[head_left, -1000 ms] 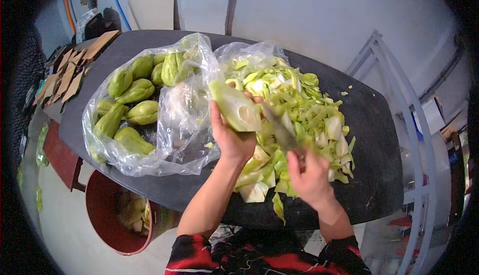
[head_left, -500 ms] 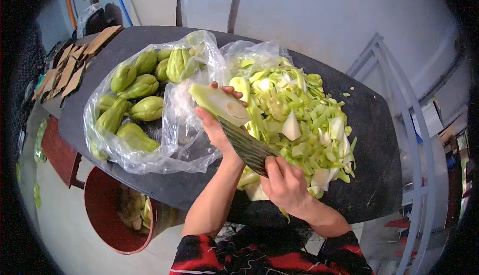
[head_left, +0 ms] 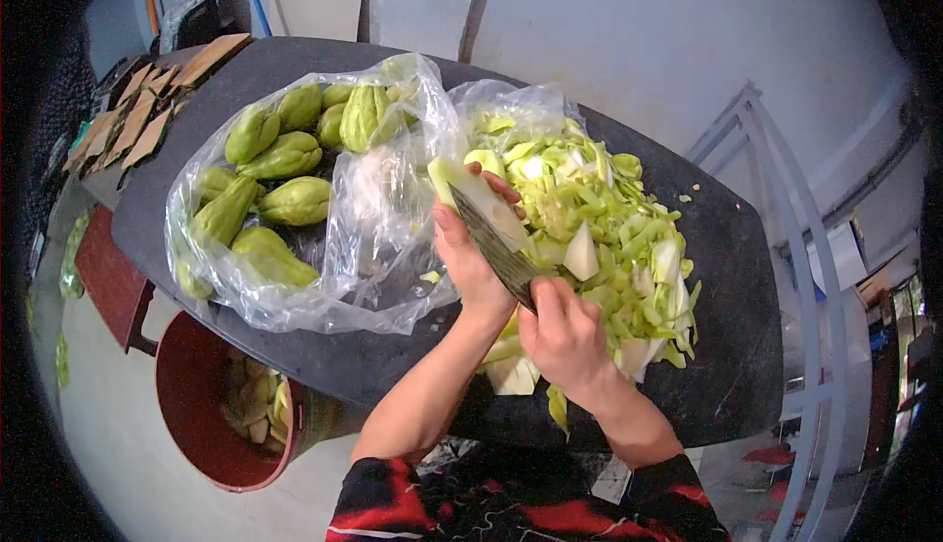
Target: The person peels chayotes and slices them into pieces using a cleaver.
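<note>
A pale, peeled chayote piece (head_left: 503, 218) rests in my left hand (head_left: 470, 259), whose fingers curl round it. My right hand (head_left: 565, 331) is closed on the handle of a wide-bladed knife (head_left: 491, 249); the handle itself is mostly hidden. The blade lies along the side of the piece and covers part of it. Green and white peelings and slices (head_left: 599, 237) are heaped behind and to the right of my hands. To the left, a clear plastic bag (head_left: 378, 203) holds several whole green chayotes (head_left: 295, 201).
A dark table (head_left: 727, 267) bears the bag and the heap. Below its left edge stands a red-brown bucket (head_left: 187, 424) with pale pieces inside. Cardboard strips (head_left: 138, 124) lie at the far left. A grey metal frame (head_left: 810, 247) stands at the right, near the wall.
The knife has swung from the right of the piece onto its side. The piece and my left hand moved left, then back right. The view has shifted slightly.
</note>
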`<state>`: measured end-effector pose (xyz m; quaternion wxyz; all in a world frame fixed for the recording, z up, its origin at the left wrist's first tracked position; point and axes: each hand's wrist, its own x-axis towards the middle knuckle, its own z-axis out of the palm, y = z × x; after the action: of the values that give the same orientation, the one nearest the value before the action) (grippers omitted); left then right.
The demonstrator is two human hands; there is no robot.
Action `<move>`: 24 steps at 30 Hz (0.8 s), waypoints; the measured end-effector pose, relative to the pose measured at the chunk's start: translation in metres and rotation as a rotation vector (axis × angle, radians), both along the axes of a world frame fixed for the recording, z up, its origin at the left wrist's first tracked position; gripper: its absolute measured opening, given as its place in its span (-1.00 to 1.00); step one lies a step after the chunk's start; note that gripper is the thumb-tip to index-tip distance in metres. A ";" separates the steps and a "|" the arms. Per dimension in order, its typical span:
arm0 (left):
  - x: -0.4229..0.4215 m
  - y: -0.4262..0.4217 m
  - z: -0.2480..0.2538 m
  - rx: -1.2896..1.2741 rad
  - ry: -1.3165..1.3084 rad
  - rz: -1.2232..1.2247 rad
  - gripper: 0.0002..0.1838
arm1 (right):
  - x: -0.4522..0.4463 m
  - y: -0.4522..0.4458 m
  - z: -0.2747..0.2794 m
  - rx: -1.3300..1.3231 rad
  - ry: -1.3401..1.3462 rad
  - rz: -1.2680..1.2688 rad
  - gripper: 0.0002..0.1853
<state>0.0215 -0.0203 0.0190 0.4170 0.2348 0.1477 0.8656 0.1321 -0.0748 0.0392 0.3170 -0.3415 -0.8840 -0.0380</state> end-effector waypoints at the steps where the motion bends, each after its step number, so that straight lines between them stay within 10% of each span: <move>1: 0.000 0.001 0.001 0.005 0.015 0.042 -0.25 | -0.001 0.000 0.000 0.004 0.008 -0.003 -0.74; 24: -0.005 0.012 -0.016 0.034 0.216 -0.031 -0.48 | 0.000 0.014 -0.003 -0.230 0.251 0.015 -0.86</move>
<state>0.0161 -0.0082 0.0034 0.4078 0.3357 0.1735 0.8312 0.1317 -0.0608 0.0359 0.3841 -0.3708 -0.8386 0.1086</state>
